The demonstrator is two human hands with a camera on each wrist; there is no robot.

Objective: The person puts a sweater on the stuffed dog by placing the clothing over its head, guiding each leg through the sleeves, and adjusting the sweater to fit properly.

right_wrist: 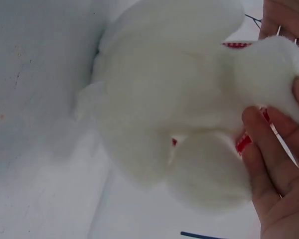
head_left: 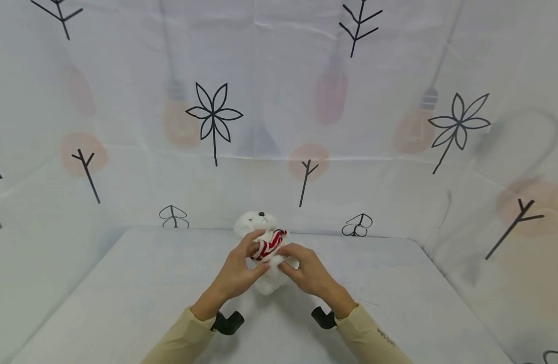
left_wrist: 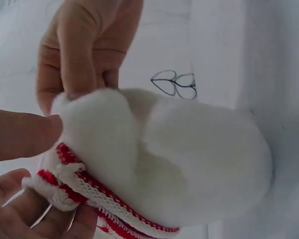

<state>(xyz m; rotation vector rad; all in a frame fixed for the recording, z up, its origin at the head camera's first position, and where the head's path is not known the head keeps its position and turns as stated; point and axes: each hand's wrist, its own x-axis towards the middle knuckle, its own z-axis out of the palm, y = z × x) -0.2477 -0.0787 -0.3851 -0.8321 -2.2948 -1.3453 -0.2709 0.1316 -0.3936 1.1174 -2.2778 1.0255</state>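
Note:
A white plush bear (head_left: 269, 285) sits on the white table, its dark-nosed head tipped up, wearing a red-and-white striped knitted sweater (head_left: 272, 243). On its left side my left hand (head_left: 237, 268) holds the sweater, thumb on the near side; in the left wrist view its fingers (left_wrist: 45, 216) curl behind the knit edge (left_wrist: 114, 199). From the right, my right hand (head_left: 308, 270) pinches a rounded white limb (right_wrist: 269, 74) of the bear between thumb and fingers (right_wrist: 269, 154). Part of the sweater is hidden behind the fur in the right wrist view.
Behind the white table (head_left: 138, 283) hangs a pale cloth backdrop (head_left: 270, 187) printed with line-drawn plants and bulbs. Black wrist mounts (head_left: 229, 323) stick out below both wrists, close above the tabletop.

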